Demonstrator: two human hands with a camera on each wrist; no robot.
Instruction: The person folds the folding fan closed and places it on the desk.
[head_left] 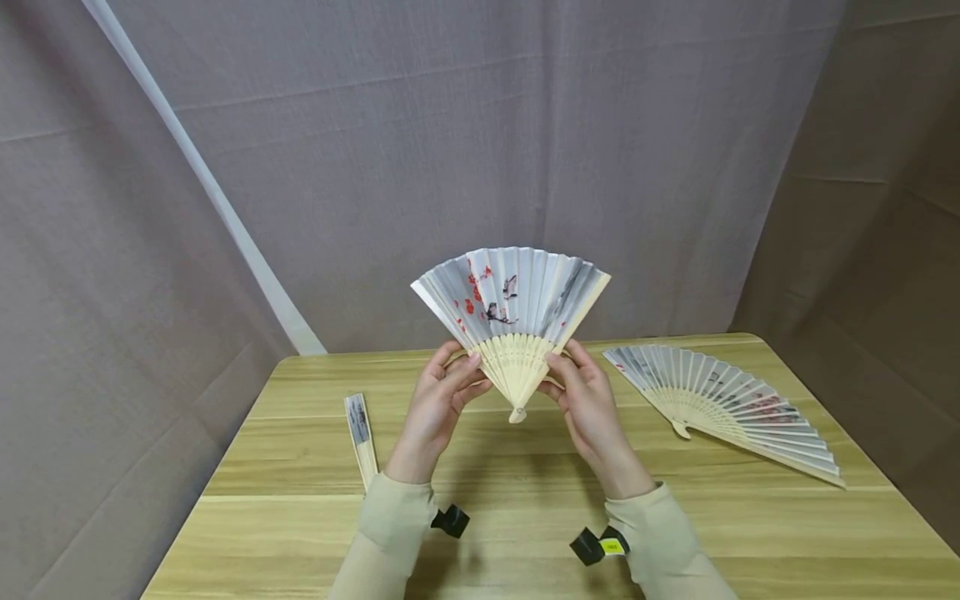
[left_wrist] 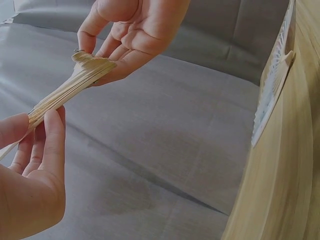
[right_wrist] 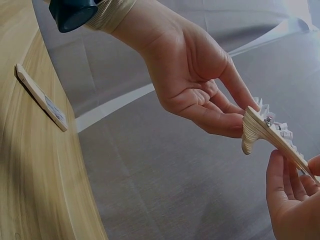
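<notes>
— Where is the half-open fan point(head_left: 512, 312)?
— Above the bench point(head_left: 525, 517), upright; fingers of the left hand point(head_left: 438, 404) and right hand point(head_left: 588, 404) pinch its outer ribs.

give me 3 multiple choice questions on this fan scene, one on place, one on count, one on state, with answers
1. Where does the closed fan lie?
A. on the table, to the left of the left hand
B. on top of the spread fan on the table
C. in the right hand

2. How many fans are in view?
A. one
B. three
C. five

3. What state is the held fan in?
A. folded shut
B. partly spread, held above the table
C. lying flat on the table

Answers: 1 A, the head view shows it flat on the wood beside the left forearm. 2 B, one is held, one lies closed, one lies spread. 3 B, both hands pinch its outer ribs near the pivot, its leaf fanned upward.
</notes>
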